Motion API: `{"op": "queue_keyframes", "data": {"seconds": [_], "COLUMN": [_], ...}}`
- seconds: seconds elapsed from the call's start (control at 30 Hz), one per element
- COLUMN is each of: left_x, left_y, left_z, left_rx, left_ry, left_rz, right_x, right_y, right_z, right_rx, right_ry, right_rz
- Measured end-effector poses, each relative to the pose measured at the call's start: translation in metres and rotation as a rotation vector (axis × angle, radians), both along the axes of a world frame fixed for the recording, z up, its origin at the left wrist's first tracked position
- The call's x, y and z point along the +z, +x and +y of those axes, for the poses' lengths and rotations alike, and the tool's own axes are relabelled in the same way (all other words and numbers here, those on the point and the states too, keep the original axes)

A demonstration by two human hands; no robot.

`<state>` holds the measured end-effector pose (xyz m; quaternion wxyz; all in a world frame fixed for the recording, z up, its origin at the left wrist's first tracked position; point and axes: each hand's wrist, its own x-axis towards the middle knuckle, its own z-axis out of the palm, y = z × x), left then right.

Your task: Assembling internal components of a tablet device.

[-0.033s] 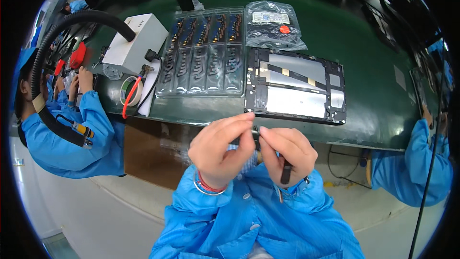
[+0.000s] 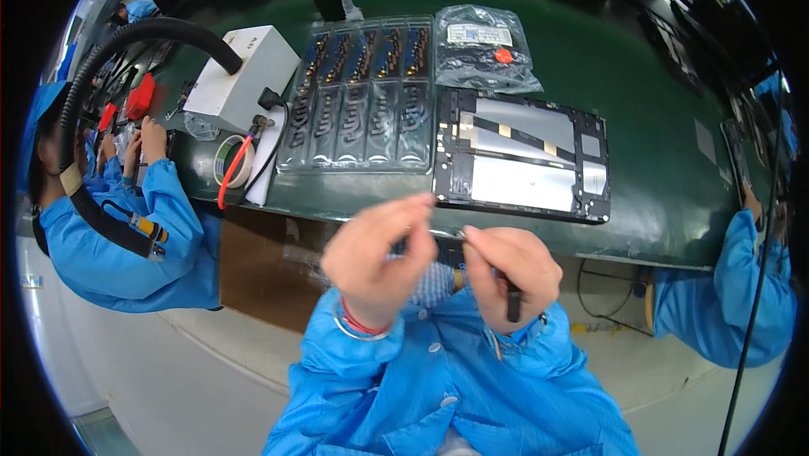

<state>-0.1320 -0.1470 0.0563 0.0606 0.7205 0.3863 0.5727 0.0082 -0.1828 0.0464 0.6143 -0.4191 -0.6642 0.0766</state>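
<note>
Green covers the table point(image 2: 657, 178), where an opened tablet chassis point(image 2: 521, 155) lies beside a clear tray of parts point(image 2: 362, 98). Below its near edge, the left hand point(image 2: 375, 258) pinches a small dark part point(image 2: 447, 241), blurred, against the right hand point(image 2: 506, 266), which grips a black pen-like tool point(image 2: 512, 300).

A dark green desk point(image 2: 640, 169) carries an opened black tablet chassis with silver panels point(image 2: 521, 157), lying near its front edge. Beside it sits a clear plastic tray of dark strip parts point(image 2: 362, 98), with a clear bag point(image 2: 484, 47) behind. At the left stand a white box point(image 2: 240, 77) and a tape roll point(image 2: 229, 161).
</note>
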Motion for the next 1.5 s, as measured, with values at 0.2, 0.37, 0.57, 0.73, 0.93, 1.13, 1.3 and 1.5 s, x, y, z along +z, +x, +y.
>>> {"op": "queue_keyframes", "data": {"seconds": [0.2,0.37,0.57,0.73,0.93,1.13,1.3,1.5], "left_x": [-0.026,-0.043,-0.017,0.032,0.007,-0.031,-0.039,-0.038], "left_y": [-0.077,-0.082,-0.084,-0.049,0.082,0.110,0.107,0.105], "left_z": [0.124,0.165,0.143,0.131,0.147,0.170,0.164,0.164], "left_rx": [0.372,0.256,0.206,0.041,-0.254,-0.243,-0.336,-0.331], "left_ry": [0.062,0.112,0.004,-0.083,-0.077,-0.154,-0.256,-0.263], "left_rz": [0.550,1.007,1.180,0.689,0.418,0.322,0.203,0.199], "right_x": [0.010,0.008,0.002,0.026,0.052,0.013,-0.018,-0.019], "right_y": [0.021,0.030,0.057,0.112,0.142,0.147,0.137,0.135], "right_z": [-0.008,-0.006,-0.016,0.001,0.086,0.146,0.150,0.146], "right_rx": [-0.112,-0.123,-0.270,-0.447,-0.227,-0.178,-0.152,-0.161], "right_ry": [-0.076,-0.043,-0.078,-0.057,0.138,0.124,0.022,-0.050], "right_rz": [0.131,0.171,0.120,-0.049,-0.538,-0.929,-0.980,-1.029]}}
